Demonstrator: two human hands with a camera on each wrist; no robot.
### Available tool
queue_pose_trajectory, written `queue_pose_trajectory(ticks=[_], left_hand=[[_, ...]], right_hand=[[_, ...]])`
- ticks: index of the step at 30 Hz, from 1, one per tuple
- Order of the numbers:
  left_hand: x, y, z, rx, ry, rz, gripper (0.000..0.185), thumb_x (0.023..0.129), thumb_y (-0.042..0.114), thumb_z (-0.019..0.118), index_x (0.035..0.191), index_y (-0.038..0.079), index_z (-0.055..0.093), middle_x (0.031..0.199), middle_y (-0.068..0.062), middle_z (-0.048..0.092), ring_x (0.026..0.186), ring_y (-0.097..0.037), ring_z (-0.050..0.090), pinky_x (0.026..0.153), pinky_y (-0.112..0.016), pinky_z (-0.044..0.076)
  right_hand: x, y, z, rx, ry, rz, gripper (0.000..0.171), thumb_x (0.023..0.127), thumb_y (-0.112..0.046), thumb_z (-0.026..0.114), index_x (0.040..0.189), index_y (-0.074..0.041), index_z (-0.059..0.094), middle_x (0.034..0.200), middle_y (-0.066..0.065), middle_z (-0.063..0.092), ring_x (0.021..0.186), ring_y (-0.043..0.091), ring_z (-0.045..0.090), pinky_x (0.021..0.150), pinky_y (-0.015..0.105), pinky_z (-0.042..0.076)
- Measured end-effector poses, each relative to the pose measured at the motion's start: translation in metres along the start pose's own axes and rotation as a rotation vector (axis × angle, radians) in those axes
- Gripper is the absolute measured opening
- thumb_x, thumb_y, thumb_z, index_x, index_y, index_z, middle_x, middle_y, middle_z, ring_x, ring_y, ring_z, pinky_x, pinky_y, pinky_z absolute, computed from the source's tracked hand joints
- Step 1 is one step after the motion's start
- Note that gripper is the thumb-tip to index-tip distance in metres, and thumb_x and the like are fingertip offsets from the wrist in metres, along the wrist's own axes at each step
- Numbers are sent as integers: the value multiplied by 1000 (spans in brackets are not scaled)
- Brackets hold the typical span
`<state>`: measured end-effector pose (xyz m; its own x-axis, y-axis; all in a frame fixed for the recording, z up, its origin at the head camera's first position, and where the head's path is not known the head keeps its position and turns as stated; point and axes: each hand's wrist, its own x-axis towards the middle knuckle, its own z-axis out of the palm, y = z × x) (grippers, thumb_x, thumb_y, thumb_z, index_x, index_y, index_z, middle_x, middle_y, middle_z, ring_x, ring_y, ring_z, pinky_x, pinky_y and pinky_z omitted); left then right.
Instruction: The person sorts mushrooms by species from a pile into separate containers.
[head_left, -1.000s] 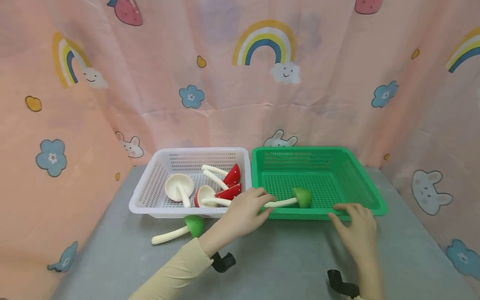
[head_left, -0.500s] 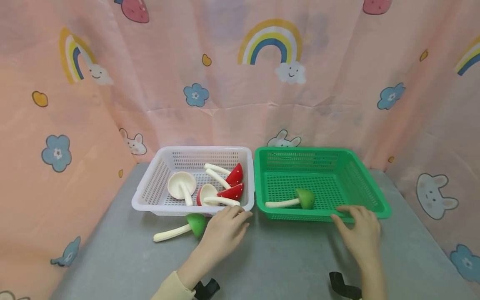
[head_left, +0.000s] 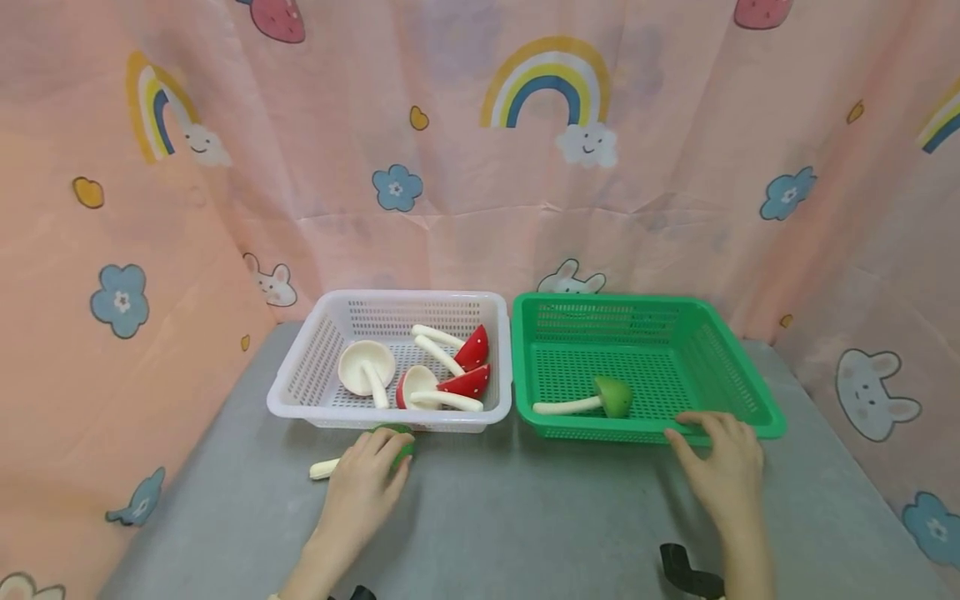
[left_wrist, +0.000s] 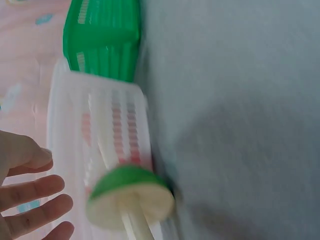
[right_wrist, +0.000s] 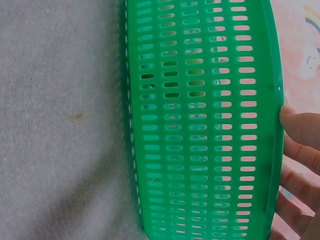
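Note:
My left hand is above a green-capped toy mushroom that lies on the grey table in front of the white basket. In the left wrist view its fingers are spread, apart from the cap, holding nothing. In the head view this hand covers much of the mushroom. At the green basket, my right hand holds the front rim, thumb outside and fingers over it. A second green-capped toy mushroom lies inside that basket, its pale stem pointing left.
Several red-capped toy mushrooms lie in the white basket, beside another with its pale underside showing. Both baskets stand side by side on the grey table. Behind them hangs a pink printed curtain.
My left hand has moved left, from the green basket's left end past the white basket's front to the mushroom on the table. The right hand stays at the rim. The view has shifted slightly.

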<state>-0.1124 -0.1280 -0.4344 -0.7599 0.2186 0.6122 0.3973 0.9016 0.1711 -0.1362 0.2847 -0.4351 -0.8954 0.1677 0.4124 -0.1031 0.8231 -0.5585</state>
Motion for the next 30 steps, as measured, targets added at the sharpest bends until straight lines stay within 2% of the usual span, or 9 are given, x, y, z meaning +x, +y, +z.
queue_pose_trajectory(ticks=[3, 5, 9, 13, 17, 22, 26, 30], left_hand=[[-4, -13, -4, 23, 15, -21, 27, 69, 6, 81, 93, 11, 71, 88, 2, 67, 76, -17, 59, 58, -29, 46], [-6, -22, -5, 41, 0, -57, 28, 67, 6, 82, 92, 11, 70, 88, 0, 67, 75, -19, 59, 58, -31, 47], [-9, -39, -8, 48, -96, -145, 31, 67, 6, 82, 95, 11, 70, 90, -2, 67, 75, -20, 58, 60, -32, 46], [-11, -53, -7, 53, -194, -176, 33, 69, 9, 81, 100, 10, 69, 90, -3, 65, 77, -20, 56, 61, -33, 46], [-11, -61, -5, 49, -235, -164, 32, 69, 9, 81, 99, 9, 69, 89, -3, 65, 78, -21, 57, 60, -35, 46], [-13, -67, -3, 64, -258, -117, 30, 69, 4, 80, 97, 10, 70, 86, 0, 64, 75, -17, 55, 56, -29, 42], [-17, -71, 0, 78, -256, -86, 30, 68, 3, 80, 95, 12, 71, 82, 2, 63, 72, -15, 53, 54, -26, 38], [-22, -74, 0, 80, -213, -54, 31, 67, 3, 81, 93, 14, 71, 82, 4, 63, 72, -14, 52, 54, -24, 36]], right_hand=[[0, 0, -1, 1, 3, 5, 23, 89, -20, 67, 106, -4, 65, 116, 25, 56, 108, 46, 43, 88, 61, 29], [0, 0, -1, 1, 2, 7, 24, 89, -20, 67, 107, -4, 66, 116, 25, 56, 108, 46, 43, 88, 61, 29], [-1, 0, -1, 3, -3, 14, 24, 90, -21, 67, 107, -4, 65, 116, 25, 56, 107, 46, 43, 88, 61, 29], [-1, 0, -1, 0, -7, 20, 24, 90, -21, 67, 107, -3, 65, 116, 26, 55, 107, 46, 43, 88, 61, 29], [-1, -1, -2, -2, -10, 23, 25, 90, -21, 67, 108, -4, 65, 117, 25, 55, 107, 45, 43, 88, 60, 29], [0, -1, -2, 4, -17, 27, 25, 90, -21, 66, 108, -4, 65, 117, 25, 55, 108, 45, 42, 90, 61, 28], [1, -2, -2, 2, -14, 20, 25, 90, -21, 66, 108, -4, 65, 117, 25, 55, 109, 46, 42, 91, 62, 28], [0, -2, -2, 2, -15, 9, 25, 90, -21, 67, 107, -4, 65, 117, 25, 55, 108, 45, 43, 90, 61, 28]])
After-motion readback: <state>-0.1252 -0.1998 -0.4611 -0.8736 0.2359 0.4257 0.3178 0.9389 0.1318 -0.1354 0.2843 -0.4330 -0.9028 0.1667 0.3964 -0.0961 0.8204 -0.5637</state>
